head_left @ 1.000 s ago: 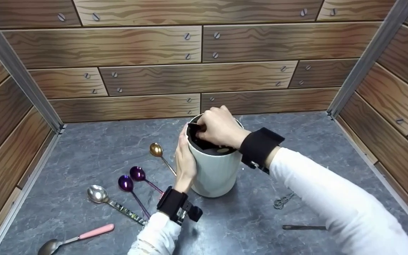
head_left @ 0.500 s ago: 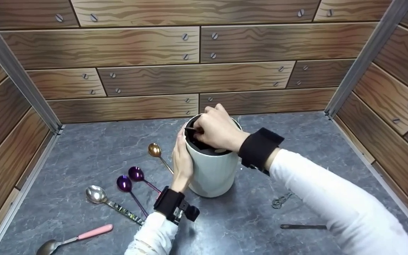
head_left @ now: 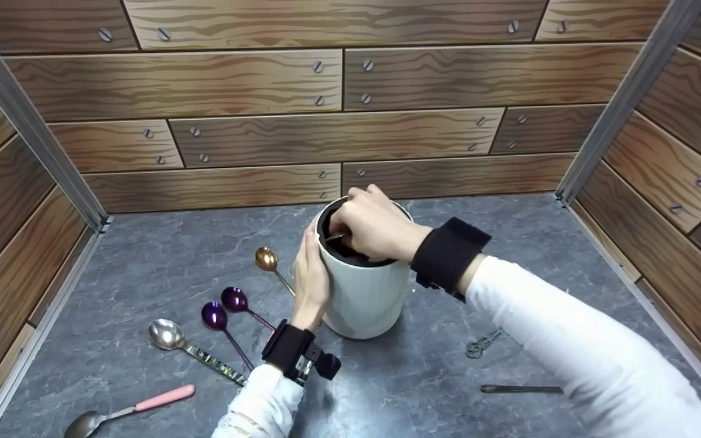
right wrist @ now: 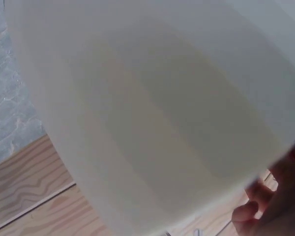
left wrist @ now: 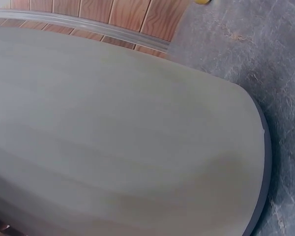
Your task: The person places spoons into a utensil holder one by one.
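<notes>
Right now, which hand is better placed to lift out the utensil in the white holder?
The right hand: its fingers already reach into the white holder and seem to pinch a dark utensil. The left hand steadies the holder's side.

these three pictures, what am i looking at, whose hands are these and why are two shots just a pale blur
No machine here: a person works with bare hands, wearing one camera on the head and one on each wrist.

The head view looks down at a grey stone-patterned tabletop boxed in by wood-look walls. The left hand rests against the side of a white cylindrical holder, and the right hand reaches into its dark top, pinching a dark utensil handle.

The two blurs are the wrist cameras, so close that the holder's pale wall fills each frame.

Lying on the tabletop: a gold spoon, two purple spoons, a silver spoon, a pink-handled spoon, a small metal piece and a dark handle-like utensil.
</notes>
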The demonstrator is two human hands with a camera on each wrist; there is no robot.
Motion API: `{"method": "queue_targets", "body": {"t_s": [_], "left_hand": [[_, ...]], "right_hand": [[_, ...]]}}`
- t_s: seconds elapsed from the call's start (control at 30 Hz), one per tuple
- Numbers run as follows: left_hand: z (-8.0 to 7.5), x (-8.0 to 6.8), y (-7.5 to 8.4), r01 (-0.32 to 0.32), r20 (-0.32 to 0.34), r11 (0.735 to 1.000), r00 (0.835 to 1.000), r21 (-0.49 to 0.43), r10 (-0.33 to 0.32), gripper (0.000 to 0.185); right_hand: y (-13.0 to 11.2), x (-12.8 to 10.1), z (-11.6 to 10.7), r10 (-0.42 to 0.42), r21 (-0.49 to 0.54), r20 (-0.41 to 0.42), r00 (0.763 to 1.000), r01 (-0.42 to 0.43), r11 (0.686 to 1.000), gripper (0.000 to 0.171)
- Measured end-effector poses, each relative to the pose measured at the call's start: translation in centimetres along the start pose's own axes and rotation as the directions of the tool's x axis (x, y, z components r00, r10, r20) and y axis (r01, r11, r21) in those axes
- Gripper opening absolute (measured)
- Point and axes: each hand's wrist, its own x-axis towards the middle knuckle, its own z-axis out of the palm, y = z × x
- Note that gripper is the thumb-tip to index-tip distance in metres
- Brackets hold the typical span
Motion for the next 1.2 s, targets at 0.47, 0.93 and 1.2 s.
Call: {"method": "queue_targets", "body": {"t_s": [0.47,0.93,1.2], "left_hand": [[-1.0,-0.5,0.7,-0.041,0.007,0.999,0.999,0.022,0.041,0.045],[-4.6,-4.6,1.3,-0.073,-0.080,0.991,0.995,-0.115,0.064,0.044],[-4.9,-7.0,2.4,-0.328,-0.115,0.944,0.938,0.011,0.327,0.040]], "right_hand": [[1.5,-3.3,-3.8,0.060,0.164,-0.075,0.995,-0.047,0.985,0.032],[3.1,-14.6,-1.9,0.207,0.318,-0.367,0.907,-0.087,0.944,0.034],[4.0,-20.0,2.6,0.315,0.302,-0.414,0.854,-0.197,0.933,0.038]]}}
